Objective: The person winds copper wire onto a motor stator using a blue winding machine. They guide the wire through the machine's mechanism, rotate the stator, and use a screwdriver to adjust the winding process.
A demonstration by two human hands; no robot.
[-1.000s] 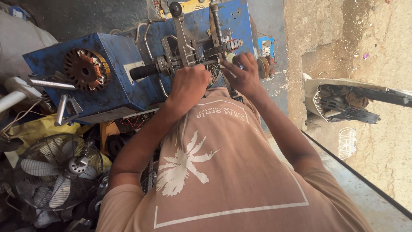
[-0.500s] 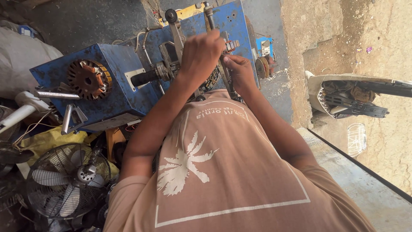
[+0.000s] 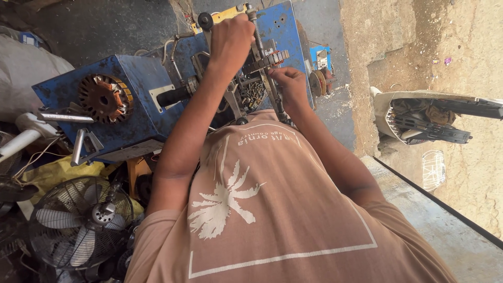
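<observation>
A blue machine (image 3: 131, 99) is seen from above, past the person's tan shirt (image 3: 272, 209). The left hand (image 3: 230, 39) is closed in a fist around an upright metal lever (image 3: 255, 31) at the machine's top. The right hand (image 3: 288, 84) is curled, its fingertips pinched on a toothed metal piece (image 3: 267, 60) clamped in the machine's middle — what lies under the palm cannot be told. A rust-brown stator (image 3: 105, 98) is set in the machine's left face. A fan (image 3: 81, 220) lies below it, beside a yellow cloth (image 3: 63, 170) — well apart from both hands.
</observation>
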